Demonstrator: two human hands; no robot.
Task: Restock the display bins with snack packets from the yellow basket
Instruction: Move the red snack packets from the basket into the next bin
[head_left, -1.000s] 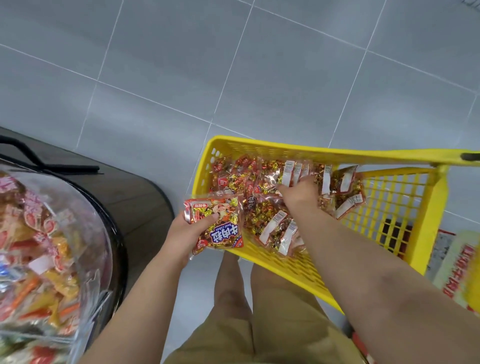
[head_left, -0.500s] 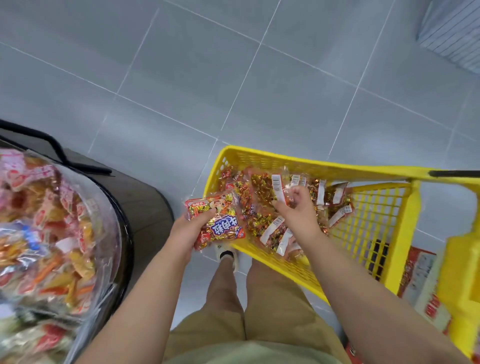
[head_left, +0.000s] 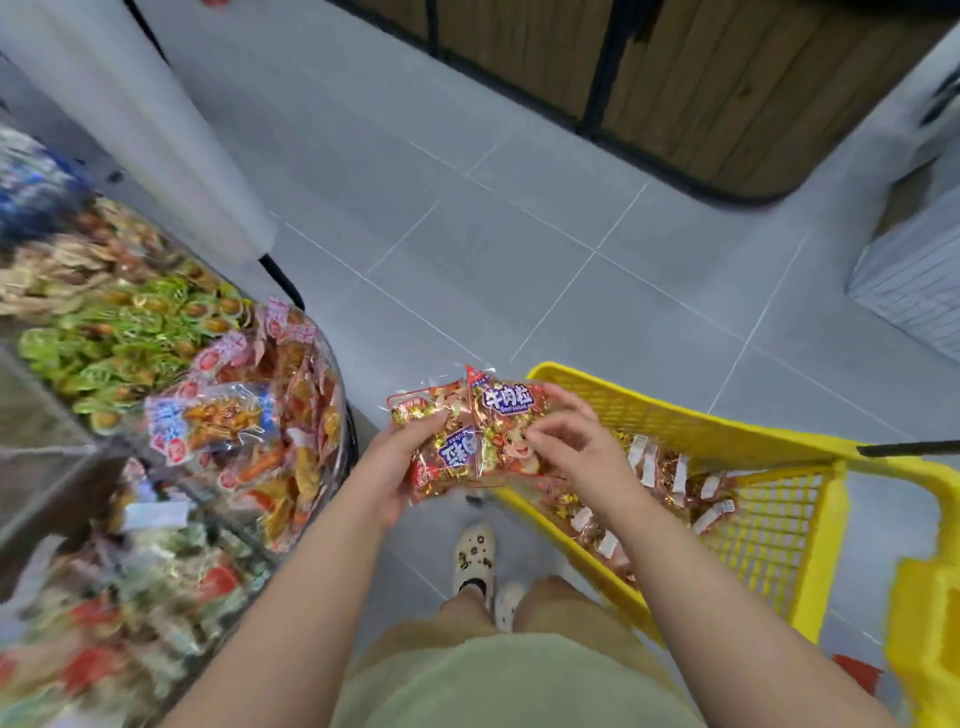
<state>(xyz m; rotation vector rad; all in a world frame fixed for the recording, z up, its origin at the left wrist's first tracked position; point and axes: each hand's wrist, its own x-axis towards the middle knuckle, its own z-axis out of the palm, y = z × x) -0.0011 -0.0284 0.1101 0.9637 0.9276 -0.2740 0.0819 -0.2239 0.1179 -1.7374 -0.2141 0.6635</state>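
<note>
Two red snack packets with purple labels overlap just left of the yellow basket (head_left: 696, 441). My left hand (head_left: 395, 462) grips the lower snack packet (head_left: 447, 457) from the left. My right hand (head_left: 576, 441) pinches the upper snack packet (head_left: 506, 410) against the first one. Several more packets with white labels (head_left: 670, 478) lie in the basket behind my right forearm. The clear display bins (head_left: 291, 415) stand to the left, full of mixed snacks.
Green-wrapped snacks (head_left: 130, 332) fill a bin further left. A white pillar (head_left: 156, 114) rises behind the bins. A wooden counter base (head_left: 701, 78) stands across the grey tiled floor. My shoes (head_left: 475, 558) are below the packets.
My right hand lifted a second packet out of the basket and brought it onto the one in my left hand. The view swung up and left, showing more of the bins.
</note>
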